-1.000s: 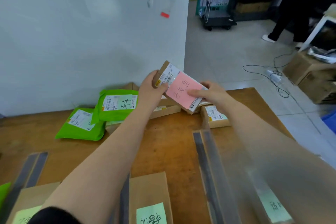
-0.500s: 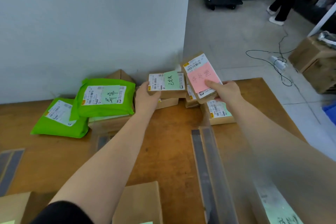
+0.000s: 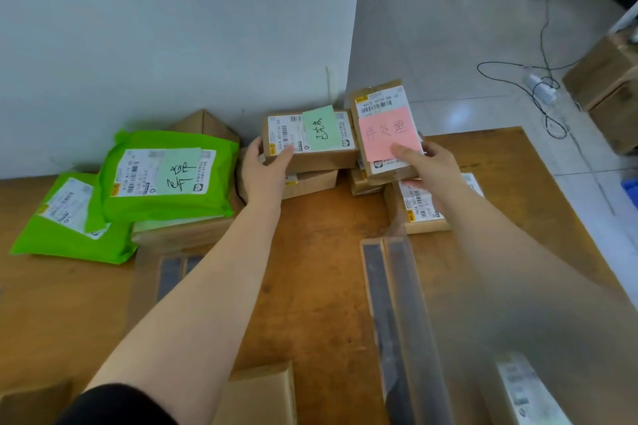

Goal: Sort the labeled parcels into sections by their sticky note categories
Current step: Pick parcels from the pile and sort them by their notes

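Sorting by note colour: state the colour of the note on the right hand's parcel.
Pink note, clearest in the head view.

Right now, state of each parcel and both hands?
Pink-note box: held tilted in right hand, above the pile.
Green-note box: stacked on another box, left hand gripping its near corner.
Top green bag: flat on a box, green note on.
Lower green bag: flat on table.

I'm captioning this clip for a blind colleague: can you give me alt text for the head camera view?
Over a wooden table, the right hand holds a brown parcel with a pink sticky note, while the left hand grips a brown parcel with a green sticky note stacked on another box. Two green mailer bags lie at left near a white wall.
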A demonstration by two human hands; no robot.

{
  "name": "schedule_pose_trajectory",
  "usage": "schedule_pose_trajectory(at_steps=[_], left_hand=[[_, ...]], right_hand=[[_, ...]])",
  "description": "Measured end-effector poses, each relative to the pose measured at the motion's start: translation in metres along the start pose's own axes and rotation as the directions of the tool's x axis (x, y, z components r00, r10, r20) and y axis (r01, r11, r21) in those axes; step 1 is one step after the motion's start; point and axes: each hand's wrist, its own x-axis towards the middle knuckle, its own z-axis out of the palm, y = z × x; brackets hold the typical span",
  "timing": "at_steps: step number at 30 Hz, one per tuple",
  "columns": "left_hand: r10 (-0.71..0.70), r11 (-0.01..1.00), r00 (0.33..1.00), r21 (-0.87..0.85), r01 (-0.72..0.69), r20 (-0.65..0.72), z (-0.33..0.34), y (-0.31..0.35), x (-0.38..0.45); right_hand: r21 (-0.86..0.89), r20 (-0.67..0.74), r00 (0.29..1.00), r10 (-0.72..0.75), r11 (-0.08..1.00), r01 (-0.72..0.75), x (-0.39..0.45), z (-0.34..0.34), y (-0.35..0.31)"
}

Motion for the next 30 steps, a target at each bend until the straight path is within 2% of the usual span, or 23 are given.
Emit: schedule_pose_trajectory(at_steps=[4,6,9,13,22,30], left_hand=[[0.014,0.993,0.999,-0.120,-0.009,0.045,-0.005,0.006,-0.006],[0.056,0.993,0.997,-0.103,-0.050,0.052,-0.007,0.010,-0.010],[0.110,0.991,0.994,-0.080,-0.109,0.005,-0.013,0.015,-0.017],[0.119,0.964,0.992,-0.233,-0.126,-0.044,-0.028,0.032,-0.040],[0.161,0.881,0.985,-0.441,-0.171,-0.061,-0.101,0.072,-0.118],[0.148,0.818,0.988,-0.556,-0.148,-0.046,-0.167,0.070,-0.198]], right_hand=[[0.053,0.010,1.000,-0.021,0.998,0.020,-0.008,-0.004,-0.003],[0.007,0.009,0.998,-0.065,0.998,0.065,-0.015,-0.004,-0.007],[-0.030,-0.006,0.993,-0.120,0.992,0.120,-0.028,-0.003,-0.012],[0.071,-0.013,0.993,-0.114,0.991,0.114,-0.049,-0.009,-0.018],[0.231,0.129,0.975,-0.183,0.961,0.150,-0.142,-0.031,-0.033],[0.357,0.285,0.936,-0.206,0.929,0.096,-0.229,-0.033,-0.020]])
